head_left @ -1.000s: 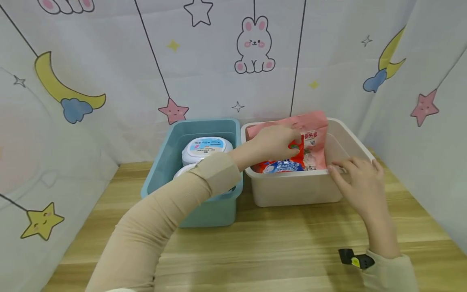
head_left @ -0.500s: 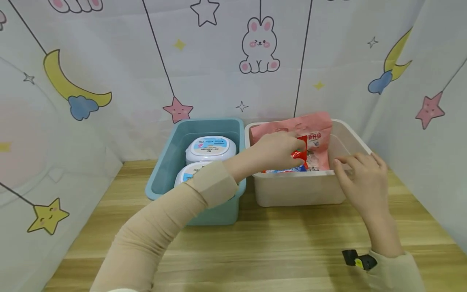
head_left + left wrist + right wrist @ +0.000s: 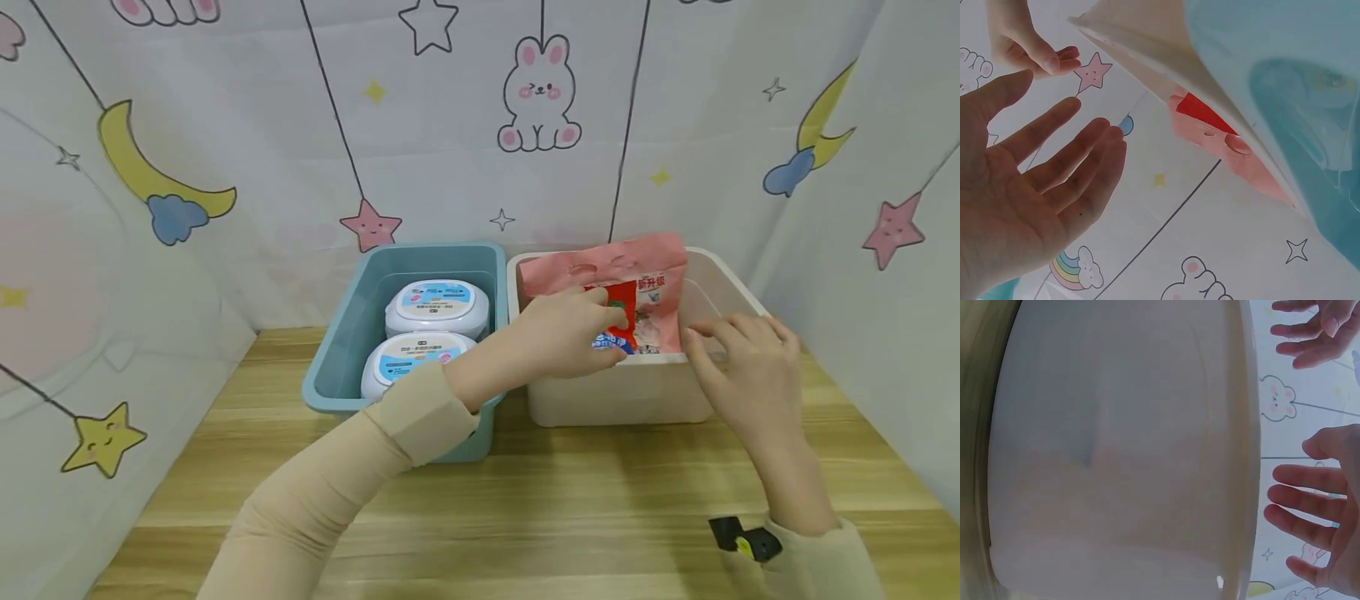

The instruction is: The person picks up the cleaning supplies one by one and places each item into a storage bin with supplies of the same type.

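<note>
My left hand (image 3: 570, 332) hovers over the near left part of the cream bin (image 3: 622, 402), fingers spread and holding nothing, as the left wrist view shows. Behind and below it are a red-and-blue packet (image 3: 624, 302) and a tall pink bag (image 3: 666, 310) leaning on the back wall; the hand partly covers both. In the right wrist view my right hand (image 3: 1338, 512) has its fingers apart and grips nothing. The head view puts that right hand (image 3: 753, 375) at the bin's near right corner; whether it touches the rim, I cannot tell.
A teal bin (image 3: 321, 367) stands left of the cream one, holding two white lidded tubs (image 3: 438, 304) with blue labels. Both bins sit on a wooden table (image 3: 555, 500). A printed cloth (image 3: 435, 142) rises behind and at the sides.
My left hand has drawn back from over the packets toward the bin's near rim, uncovering more of the pink bag. My right hand stays nearly still. The head view has shifted slightly.
</note>
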A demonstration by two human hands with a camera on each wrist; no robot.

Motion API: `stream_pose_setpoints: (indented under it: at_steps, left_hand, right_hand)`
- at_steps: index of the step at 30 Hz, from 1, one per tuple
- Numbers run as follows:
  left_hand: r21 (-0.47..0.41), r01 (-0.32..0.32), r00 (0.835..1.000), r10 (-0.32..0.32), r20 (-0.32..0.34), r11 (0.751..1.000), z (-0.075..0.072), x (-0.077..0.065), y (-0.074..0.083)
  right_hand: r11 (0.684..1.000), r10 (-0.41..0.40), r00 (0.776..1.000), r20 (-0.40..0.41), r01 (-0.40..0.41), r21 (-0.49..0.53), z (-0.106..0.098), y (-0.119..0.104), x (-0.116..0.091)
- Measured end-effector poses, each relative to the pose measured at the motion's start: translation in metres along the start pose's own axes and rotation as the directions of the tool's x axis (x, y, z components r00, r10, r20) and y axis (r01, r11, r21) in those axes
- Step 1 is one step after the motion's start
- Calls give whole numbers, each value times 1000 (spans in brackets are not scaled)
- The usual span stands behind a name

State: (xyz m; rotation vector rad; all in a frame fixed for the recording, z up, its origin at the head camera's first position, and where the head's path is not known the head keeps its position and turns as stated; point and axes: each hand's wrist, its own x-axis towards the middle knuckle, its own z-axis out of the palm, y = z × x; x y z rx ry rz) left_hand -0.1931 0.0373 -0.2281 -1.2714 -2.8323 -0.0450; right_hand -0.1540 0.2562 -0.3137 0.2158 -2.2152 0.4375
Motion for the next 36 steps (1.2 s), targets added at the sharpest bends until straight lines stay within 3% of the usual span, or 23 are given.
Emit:
stream_pose_setpoints:
  at_steps: [9,15,26,36]
  left_hand:
    - [11,-9,1000,10,-10,1000,-4,-20,7]
    - [-38,-6,1000,5,-26,999,-3,-35,9]
    - [-86,-32,995,23,-97,996,7,-56,10]
    - [-34,16,978,-22,-208,999,18,-64,11]
  right_hand:
    - [1000,-24,998,51,24,-11,-5,-11,1]
    - [999,-33,997,73,34,-11,-9,-18,3]
    - [998,-58,988,142,60,-9,-16,-30,5]
    - [997,-72,975,210,73,3,-18,-36,2]
